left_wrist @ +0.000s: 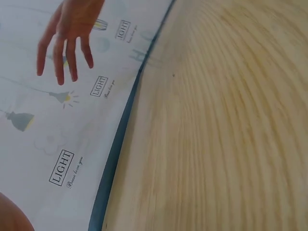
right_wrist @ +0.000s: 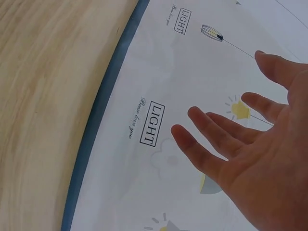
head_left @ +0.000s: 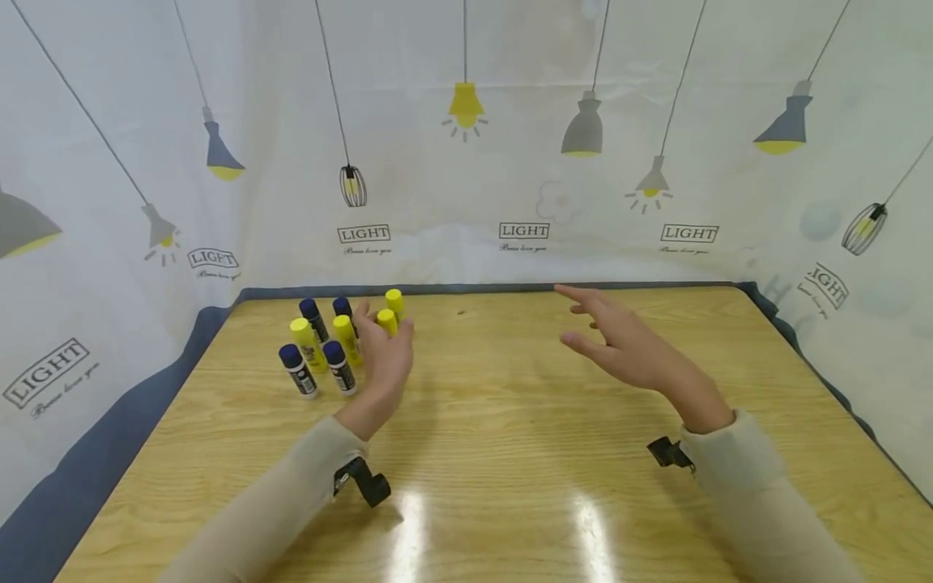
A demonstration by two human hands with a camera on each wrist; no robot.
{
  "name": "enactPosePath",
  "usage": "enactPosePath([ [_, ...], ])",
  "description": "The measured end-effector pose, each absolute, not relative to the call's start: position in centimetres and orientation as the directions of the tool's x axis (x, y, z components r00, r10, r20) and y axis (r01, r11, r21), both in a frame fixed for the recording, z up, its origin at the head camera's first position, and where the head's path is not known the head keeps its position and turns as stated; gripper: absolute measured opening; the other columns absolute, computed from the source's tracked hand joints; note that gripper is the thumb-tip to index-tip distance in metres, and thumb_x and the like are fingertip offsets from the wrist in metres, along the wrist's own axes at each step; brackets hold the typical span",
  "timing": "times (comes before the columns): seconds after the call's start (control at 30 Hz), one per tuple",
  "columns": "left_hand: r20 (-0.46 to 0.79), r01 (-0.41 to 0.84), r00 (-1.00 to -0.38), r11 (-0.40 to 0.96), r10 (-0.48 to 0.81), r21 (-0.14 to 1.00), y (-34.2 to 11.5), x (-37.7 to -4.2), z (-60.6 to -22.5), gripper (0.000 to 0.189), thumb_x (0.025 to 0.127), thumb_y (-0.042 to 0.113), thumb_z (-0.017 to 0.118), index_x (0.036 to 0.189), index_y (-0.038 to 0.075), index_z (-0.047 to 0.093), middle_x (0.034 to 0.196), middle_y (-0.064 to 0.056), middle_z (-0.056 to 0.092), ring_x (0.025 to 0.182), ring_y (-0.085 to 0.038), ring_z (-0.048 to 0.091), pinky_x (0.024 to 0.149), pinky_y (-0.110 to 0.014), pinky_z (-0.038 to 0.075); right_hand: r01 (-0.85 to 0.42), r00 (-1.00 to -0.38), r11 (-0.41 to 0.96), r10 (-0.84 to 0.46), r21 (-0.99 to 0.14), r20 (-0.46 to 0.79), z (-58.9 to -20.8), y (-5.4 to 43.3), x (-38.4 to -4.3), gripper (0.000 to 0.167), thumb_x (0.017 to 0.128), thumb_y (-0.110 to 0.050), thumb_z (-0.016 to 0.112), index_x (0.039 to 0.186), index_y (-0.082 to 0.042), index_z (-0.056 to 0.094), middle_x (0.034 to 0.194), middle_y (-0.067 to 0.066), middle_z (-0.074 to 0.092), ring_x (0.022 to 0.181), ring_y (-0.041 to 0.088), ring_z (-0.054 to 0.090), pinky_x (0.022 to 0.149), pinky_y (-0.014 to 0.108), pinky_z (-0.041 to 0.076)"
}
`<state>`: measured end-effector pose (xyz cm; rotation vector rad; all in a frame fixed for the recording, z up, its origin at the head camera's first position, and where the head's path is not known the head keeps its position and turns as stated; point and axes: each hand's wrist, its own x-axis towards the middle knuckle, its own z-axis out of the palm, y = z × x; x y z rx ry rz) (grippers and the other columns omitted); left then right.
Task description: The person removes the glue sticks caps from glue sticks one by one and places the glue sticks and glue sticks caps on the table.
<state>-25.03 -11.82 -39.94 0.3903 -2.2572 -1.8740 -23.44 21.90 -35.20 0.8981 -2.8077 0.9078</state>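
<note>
Glue sticks stand upright in a group at the table's back left. Several have dark blue caps, like the front-left blue-capped glue stick (head_left: 298, 371); several are yellow, like the yellow glue stick (head_left: 309, 346). My left hand (head_left: 386, 356) is at the group's right side, thumb and fingers apart. Between them shows a yellow cap (head_left: 387, 322), its lower part hidden by the hand. Another yellow-capped stick (head_left: 394, 301) stands just behind. Raised over the right half of the table, my right hand (head_left: 619, 344) holds nothing, its fingers extended and spread in the right wrist view.
The wood-grain table (head_left: 496, 453) reaches back to a white curtain (head_left: 466, 186) printed with lamps and the word LIGHT. A dark blue strip (head_left: 496, 287) runs along the table's back edge. Each sleeve carries a black wrist mount, such as the left mount (head_left: 372, 486).
</note>
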Motion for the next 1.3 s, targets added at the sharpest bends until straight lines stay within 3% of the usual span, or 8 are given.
enactPosePath([
  [0.13,-0.139,-0.173,-0.932,0.073,-0.334,0.982,-11.9,-25.6,-40.1,0.066,0.105,0.013,0.058,0.159,0.016,0.021,0.162,-0.013,0.034,0.151,-0.028,0.037,0.123,-0.045,0.037,-0.538,-0.831,0.646,-0.514,-0.542,0.212,-35.7,21.6,-23.4,0.066,0.108,-0.036,0.056,0.164,-0.019,0.028,0.163,0.015,0.039,0.140,0.039,0.052,0.100,0.061,0.051],
  [0.37,-0.231,-0.252,-0.929,0.038,-0.290,0.967,-11.9,-26.6,-40.8,0.044,0.107,0.011,0.054,0.149,0.013,0.043,0.156,-0.011,0.045,0.143,-0.028,0.046,0.119,-0.045,0.040,-0.519,-0.839,0.651,-0.513,-0.553,0.184,-36.4,21.6,-23.6,0.063,0.108,-0.036,0.056,0.163,-0.019,0.030,0.162,0.015,0.039,0.138,0.038,0.054,0.101,0.061,0.051],
  [0.87,-0.278,-0.285,-0.945,0.016,-0.173,0.959,-10.9,-27.0,-41.6,0.045,0.106,0.020,0.061,0.149,0.012,0.049,0.153,-0.011,0.048,0.141,-0.029,0.048,0.120,-0.047,0.040,-0.494,-0.830,0.590,-0.539,-0.639,0.144,-37.5,21.3,-24.3,0.060,0.108,-0.032,0.056,0.161,-0.014,0.034,0.158,0.017,0.045,0.135,0.040,0.057,0.104,0.059,0.051],
  [1.13,-0.240,-0.247,-0.969,0.125,-0.064,0.961,-9.7,-27.0,-42.1,0.045,0.103,0.024,0.066,0.145,0.013,0.055,0.139,-0.013,0.055,0.125,-0.030,0.055,0.112,-0.048,0.045,-0.459,-0.829,0.555,-0.548,-0.694,0.110,-37.9,20.0,-24.4,0.059,0.108,-0.032,0.056,0.161,-0.017,0.033,0.155,0.019,0.049,0.134,0.038,0.058,0.106,0.058,0.050],
  [1.3,-0.185,-0.177,-0.983,0.242,0.010,0.954,-8.7,-26.6,-42.0,0.044,0.102,0.030,0.068,0.143,0.015,0.058,0.134,-0.013,0.059,0.118,-0.029,0.061,0.101,-0.044,0.051,-0.462,-0.824,0.538,-0.555,-0.705,0.116,-38.1,19.2,-24.6,0.058,0.108,-0.027,0.057,0.160,-0.015,0.034,0.154,0.020,0.050,0.131,0.038,0.060,0.105,0.058,0.051],
])
